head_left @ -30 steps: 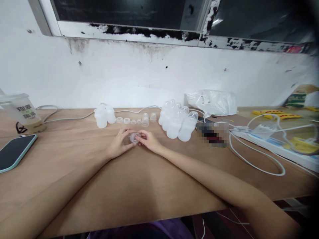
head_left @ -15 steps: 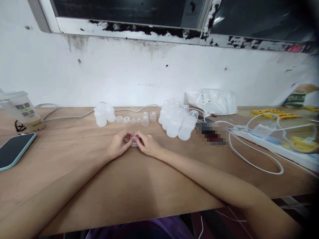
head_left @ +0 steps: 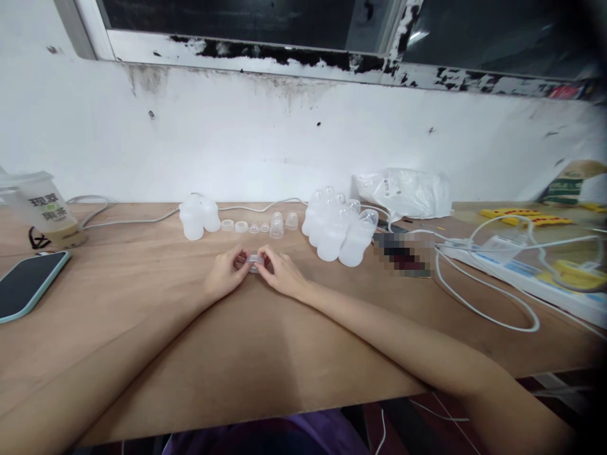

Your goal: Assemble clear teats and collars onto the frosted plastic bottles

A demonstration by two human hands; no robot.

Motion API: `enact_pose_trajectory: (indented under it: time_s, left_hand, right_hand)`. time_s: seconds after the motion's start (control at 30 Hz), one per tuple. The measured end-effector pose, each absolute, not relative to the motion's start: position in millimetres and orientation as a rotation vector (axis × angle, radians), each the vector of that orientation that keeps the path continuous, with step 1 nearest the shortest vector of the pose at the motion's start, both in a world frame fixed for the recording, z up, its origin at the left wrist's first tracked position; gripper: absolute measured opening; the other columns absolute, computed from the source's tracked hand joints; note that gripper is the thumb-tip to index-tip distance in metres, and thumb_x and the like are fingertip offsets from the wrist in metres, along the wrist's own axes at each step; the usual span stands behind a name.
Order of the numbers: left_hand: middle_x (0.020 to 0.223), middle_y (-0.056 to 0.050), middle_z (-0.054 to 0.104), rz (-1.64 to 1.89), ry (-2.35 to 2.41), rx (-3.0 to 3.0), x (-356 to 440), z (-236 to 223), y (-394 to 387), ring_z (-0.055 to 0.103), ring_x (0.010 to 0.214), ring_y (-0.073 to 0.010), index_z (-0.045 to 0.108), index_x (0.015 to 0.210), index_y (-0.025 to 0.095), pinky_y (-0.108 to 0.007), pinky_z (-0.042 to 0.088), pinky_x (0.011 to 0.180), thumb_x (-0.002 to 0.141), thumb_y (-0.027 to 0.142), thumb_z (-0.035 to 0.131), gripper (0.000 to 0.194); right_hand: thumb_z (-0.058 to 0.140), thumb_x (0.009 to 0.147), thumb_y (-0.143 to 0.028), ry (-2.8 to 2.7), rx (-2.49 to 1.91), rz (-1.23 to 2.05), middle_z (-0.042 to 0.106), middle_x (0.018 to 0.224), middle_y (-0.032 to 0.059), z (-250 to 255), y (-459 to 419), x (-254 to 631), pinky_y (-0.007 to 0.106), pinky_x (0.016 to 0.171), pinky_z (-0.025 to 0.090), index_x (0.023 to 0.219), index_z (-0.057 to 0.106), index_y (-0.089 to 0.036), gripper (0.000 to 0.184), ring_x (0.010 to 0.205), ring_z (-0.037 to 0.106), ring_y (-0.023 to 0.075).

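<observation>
Between both hands is a small clear bottle collar ring, held low over the table. My left hand grips its left side with thumb and fingers. On the opposite side my right hand pinches it; the fingertips behind are partly hidden. Just beyond the hands runs a row of small parts: a collar ring, clear nipples and dome caps. To the left of the row stand white baby bottles without caps. A group of capped baby bottles stands to the right.
A phone and a drink cup are at the left. On the right lie a white power strip, looping white cables and yellow packets. A plastic bag rests against the wall.
The ring, earlier tilted with its round opening showing, now lies flatter between my hands. My right hand has shifted slightly down and its thumb has come round to the near side.
</observation>
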State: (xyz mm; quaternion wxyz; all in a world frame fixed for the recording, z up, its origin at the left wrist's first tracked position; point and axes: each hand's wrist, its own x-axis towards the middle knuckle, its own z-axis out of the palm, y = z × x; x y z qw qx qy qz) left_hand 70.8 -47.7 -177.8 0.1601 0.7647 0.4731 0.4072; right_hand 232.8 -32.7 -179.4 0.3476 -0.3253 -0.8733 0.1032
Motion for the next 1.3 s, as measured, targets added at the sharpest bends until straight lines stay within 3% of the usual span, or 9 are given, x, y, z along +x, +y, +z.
enact_pose_trajectory:
  time_s: [0.3, 0.63, 1.13, 1.3]
  left_hand:
    - [0.065, 0.001, 0.052, 1.088, 1.345, 2.365, 75, -176, -49, 0.050, 0.061, -0.0113, 0.044, 0.069, 0.018, -0.023, 0.041, 0.058, 0.070, 0.020, 0.046, 0.003]
    - [0.072, 0.000, 0.058, 0.943, 1.223, 2.302, 56, -179, -36, 0.053, 0.067, -0.0122, 0.052, 0.075, 0.017, -0.024, 0.042, 0.064, 0.067, 0.036, 0.055, 0.021]
    - [0.071, 0.002, 0.058, 0.904, 1.339, 2.454, 62, -175, -35, 0.053, 0.066, -0.0127, 0.050, 0.071, 0.018, -0.024, 0.039, 0.062, 0.068, 0.029, 0.052, 0.012]
    - [0.069, 0.003, 0.057, 0.876, 1.349, 2.465, 67, -172, -39, 0.052, 0.063, -0.0121, 0.048, 0.071, 0.018, -0.023, 0.038, 0.059, 0.069, 0.028, 0.051, 0.010]
  right_hand:
    - [0.038, 0.073, -0.015, -2.304, -0.899, 0.240, 0.048, 0.073, 0.0012, -184, -29, 232, 0.024, 0.057, 0.033, 0.082, 0.037, -0.018, 0.010, 0.061, 0.044, 0.0120]
    - [0.043, 0.072, -0.022, -2.352, -0.946, 0.357, 0.046, 0.063, -0.0023, -178, -33, 233, 0.020, 0.048, 0.027, 0.085, 0.037, -0.018, 0.015, 0.052, 0.040, 0.0093]
    - [0.041, 0.071, -0.014, -2.277, -0.865, 0.409, 0.051, 0.075, 0.0005, -182, -30, 231, 0.023, 0.059, 0.035, 0.086, 0.039, -0.018, 0.016, 0.061, 0.046, 0.0109]
    - [0.041, 0.069, -0.012, -2.246, -0.869, 0.376, 0.049, 0.070, -0.0006, -183, -29, 230, 0.023, 0.060, 0.035, 0.083, 0.040, -0.018, 0.015, 0.062, 0.046, 0.0114]
